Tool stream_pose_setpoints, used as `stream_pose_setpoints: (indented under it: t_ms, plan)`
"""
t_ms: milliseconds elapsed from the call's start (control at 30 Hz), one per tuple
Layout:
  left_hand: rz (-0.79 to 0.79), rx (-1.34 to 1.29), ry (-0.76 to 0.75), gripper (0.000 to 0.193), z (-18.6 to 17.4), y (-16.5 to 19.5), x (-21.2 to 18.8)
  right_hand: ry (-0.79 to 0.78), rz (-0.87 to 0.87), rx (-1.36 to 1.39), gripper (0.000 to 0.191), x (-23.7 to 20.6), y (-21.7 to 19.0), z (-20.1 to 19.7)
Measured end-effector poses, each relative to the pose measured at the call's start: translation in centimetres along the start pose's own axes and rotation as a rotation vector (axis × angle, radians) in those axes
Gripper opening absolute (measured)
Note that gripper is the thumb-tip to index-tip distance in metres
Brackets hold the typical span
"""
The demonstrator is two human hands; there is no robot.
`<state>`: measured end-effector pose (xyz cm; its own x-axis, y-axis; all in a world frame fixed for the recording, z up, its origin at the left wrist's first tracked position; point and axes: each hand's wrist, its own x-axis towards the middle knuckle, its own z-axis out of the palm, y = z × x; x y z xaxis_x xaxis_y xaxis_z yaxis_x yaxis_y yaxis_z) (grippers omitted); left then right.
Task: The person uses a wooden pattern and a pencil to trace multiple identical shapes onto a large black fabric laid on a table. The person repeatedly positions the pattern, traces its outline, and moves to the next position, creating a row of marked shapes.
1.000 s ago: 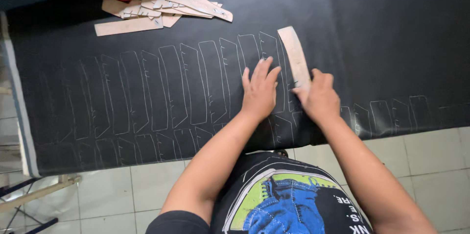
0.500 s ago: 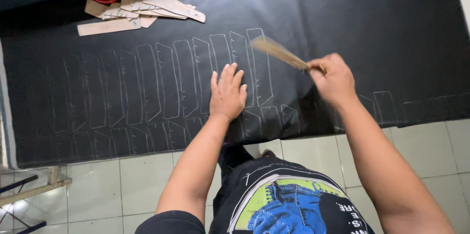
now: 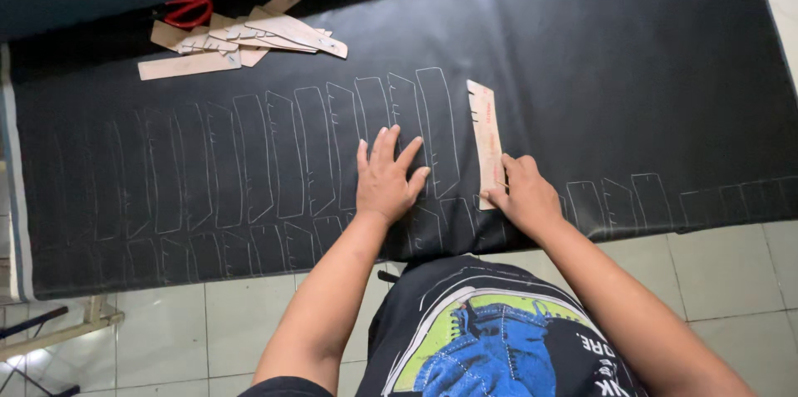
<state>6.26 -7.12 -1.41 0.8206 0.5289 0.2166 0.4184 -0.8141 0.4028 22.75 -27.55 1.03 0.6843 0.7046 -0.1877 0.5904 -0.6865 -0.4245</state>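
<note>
Roughly a dozen tall chalk outlines [image 3: 287, 156] already stand in a row across the left and middle of the black leather-like sheet [image 3: 632, 73] — with a lower row of smaller outlines beneath, too faint to count exactly. Up at the far left lies one pair of red-handled scissors [image 3: 188, 10] beside a loose pile of tan cardboard pattern pieces [image 3: 241, 41], perhaps seven or eight. The left hand [image 3: 385, 181] lies flat, fingers spread and released, on the drawn shapes. Just right of the last tall outline, the right hand [image 3: 525, 197] pins the lower end of one tan cardboard template strip [image 3: 485, 139] to the sheet — untraced yet, I judge. Rightward, much sheet remains bare.
</note>
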Motion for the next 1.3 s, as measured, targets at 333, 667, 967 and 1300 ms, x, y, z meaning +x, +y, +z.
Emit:
stream_pose_setpoints:
  t_ms: [333, 667, 967, 1300]
  plan:
    - [0.164, -0.102, -0.152, 0.061, 2.6, 3.6, 2.9, 0.035, 0.108, -0.053, 0.074, 4.5, -1.0, 1.0]
    - [0.021, -0.256, 0.007, 0.055, 5.2, 3.4, 3.0, -0.263, 0.218, 0.854, 0.021, 9.7, 1.1, -0.9]
    - [0.066, -0.191, -0.012, 0.049, 4.0, 4.6, 3.8, -0.126, 0.206, 0.44, 0.022, 9.0, 2.5, -2.3]
    - [-0.007, -0.169, -0.178, 0.063, 3.3, 4.7, 6.0, -0.046, 0.005, 0.412, 0.027, 9.1, 2.5, -1.0]
